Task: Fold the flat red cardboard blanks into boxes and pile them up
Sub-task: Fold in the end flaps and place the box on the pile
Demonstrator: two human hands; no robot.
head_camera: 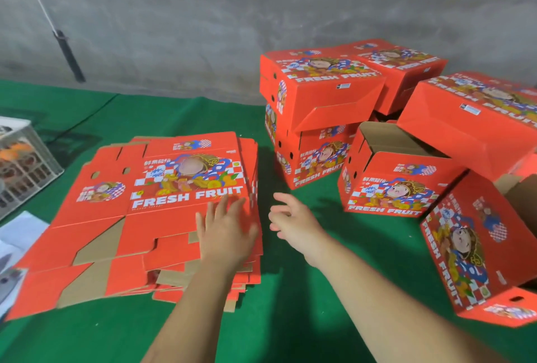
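Observation:
A stack of flat red "FRESH FRUIT" cardboard blanks (151,211) lies on the green floor covering at the left. My left hand (225,231) rests flat on the top blank near its right edge, fingers straight. Just right of the stack, my right hand (290,220) hovers over the green surface with fingers loosely spread, holding nothing. Folded red boxes are piled at the right: two stacked ones (313,118) in the middle, an open-topped box (389,185) beside them, and a tipped box (476,246) nearest me.
A grey plastic crate (26,159) stands at the far left, with white paper (17,234) in front of it. More folded boxes (476,112) lean at the far right. A grey concrete wall (174,28) backs the green covering (290,319).

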